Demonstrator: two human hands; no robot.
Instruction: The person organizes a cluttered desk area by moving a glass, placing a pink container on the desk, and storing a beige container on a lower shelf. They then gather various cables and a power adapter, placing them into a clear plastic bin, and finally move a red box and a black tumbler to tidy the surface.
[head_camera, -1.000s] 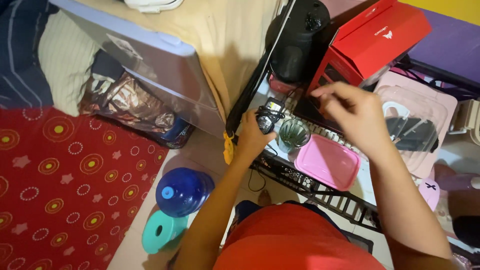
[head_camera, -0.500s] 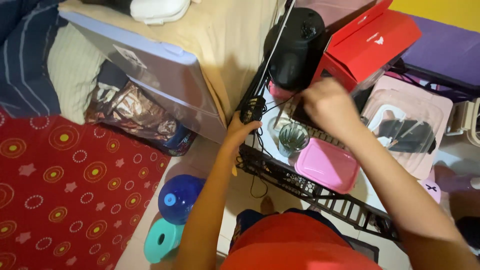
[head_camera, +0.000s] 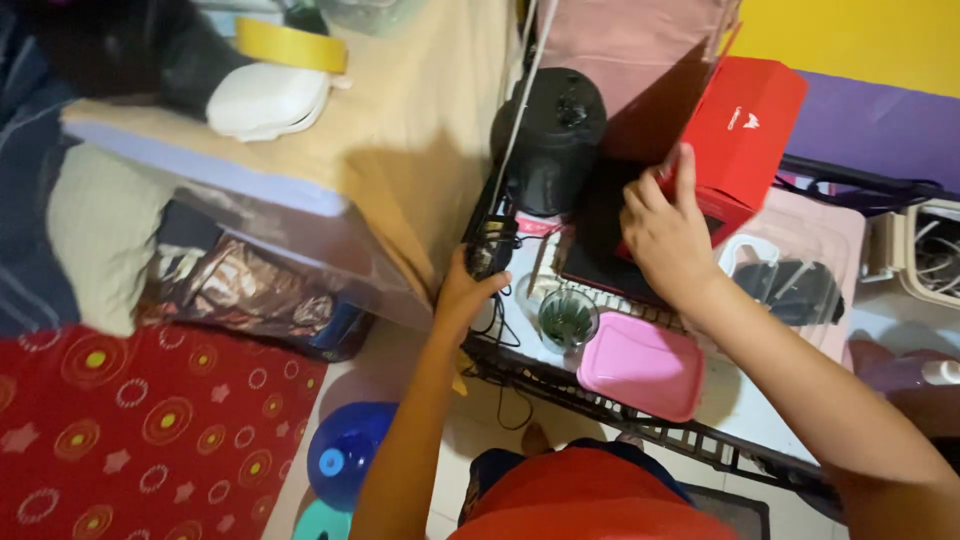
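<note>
My left hand (head_camera: 463, 292) is closed around a small black power adapter (head_camera: 490, 246) with a thin black cord, at the left edge of a black wire rack (head_camera: 560, 375). My right hand (head_camera: 667, 235) reaches to the front corner of a red cardboard box (head_camera: 745, 135), its fingers pressed on the box's lower left edge. A black round appliance (head_camera: 550, 140) stands between both hands. Just below my hands, a clear glass (head_camera: 567, 318) and a pink lidded container (head_camera: 640, 365) sit on the rack.
A tan-covered plastic drawer unit (head_camera: 330, 150) stands to the left, with a white case (head_camera: 265, 100) and a roll of yellow tape (head_camera: 290, 45) on top. A clear pink-rimmed box (head_camera: 800, 270) lies right. A blue water jug (head_camera: 345, 455) stands beside a red patterned mat (head_camera: 140, 430).
My right hand moved up from above the glass to the red box's corner. My left hand stayed at the rack's left edge with the adapter. The camera tilted upward.
</note>
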